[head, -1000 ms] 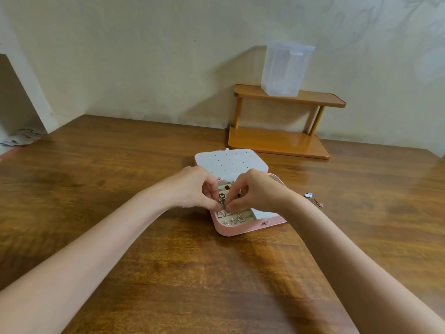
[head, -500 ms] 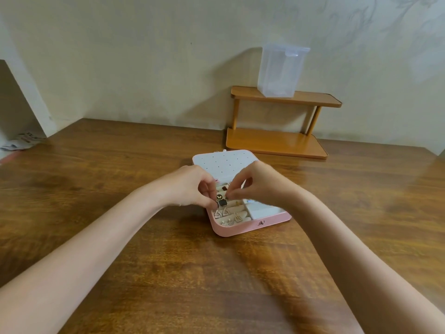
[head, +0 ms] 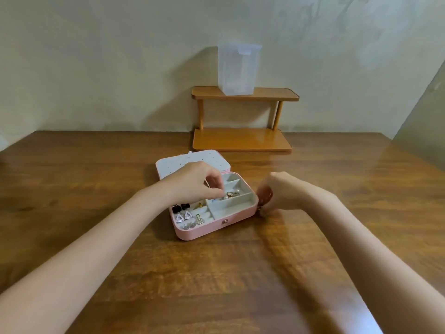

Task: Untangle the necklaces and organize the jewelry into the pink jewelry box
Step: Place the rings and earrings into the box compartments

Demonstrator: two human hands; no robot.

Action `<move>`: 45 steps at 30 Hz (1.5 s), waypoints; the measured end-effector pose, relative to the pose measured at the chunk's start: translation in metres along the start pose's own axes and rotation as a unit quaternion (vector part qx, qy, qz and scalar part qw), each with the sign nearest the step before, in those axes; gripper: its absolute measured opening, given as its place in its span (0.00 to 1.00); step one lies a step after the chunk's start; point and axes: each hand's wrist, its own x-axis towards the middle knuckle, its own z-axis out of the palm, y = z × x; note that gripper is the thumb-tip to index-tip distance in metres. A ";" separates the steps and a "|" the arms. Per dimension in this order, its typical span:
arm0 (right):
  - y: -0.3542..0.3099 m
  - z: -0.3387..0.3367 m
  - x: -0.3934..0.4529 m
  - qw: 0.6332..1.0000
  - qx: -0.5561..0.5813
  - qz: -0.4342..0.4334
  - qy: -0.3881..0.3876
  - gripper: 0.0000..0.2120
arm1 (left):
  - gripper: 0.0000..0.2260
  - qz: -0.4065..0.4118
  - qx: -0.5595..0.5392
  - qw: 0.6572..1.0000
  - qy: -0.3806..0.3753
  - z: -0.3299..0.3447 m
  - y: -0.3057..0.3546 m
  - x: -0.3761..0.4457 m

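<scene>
Leaving the pink jewelry box point(head: 212, 227), our right hand point(head: 277, 194) now curls blurred fingers at something small on the table point(head: 240, 273); our left hand point(head: 192, 182) stays pinching inside.

Your right hand point(head: 280, 191) is motion-blurred; its fingertips sit at 3 o'clock of the pink jewelry box point(head: 212, 227), and whatever they touch is unreadable. Your left hand point(head: 195, 184) covers the box's 10 o'clock compartments. Earrings point(head: 190, 216) too small to detail. Both forearms cut off at frame bottom.
</scene>
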 end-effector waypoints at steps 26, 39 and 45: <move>-0.036 -0.022 -0.002 0.912 0.378 -0.157 0.021 0.04 | 0.06 -0.184 -0.516 0.835 0.045 -0.005 0.012 -0.021; -0.064 -0.003 0.007 0.920 0.368 -0.131 -0.041 0.05 | 0.07 -0.178 -0.314 0.929 0.086 -0.006 -0.003 -0.046; -0.065 -0.001 0.007 0.934 0.343 -0.089 -0.053 0.04 | 0.09 -0.138 -0.143 0.972 0.125 0.007 0.003 -0.048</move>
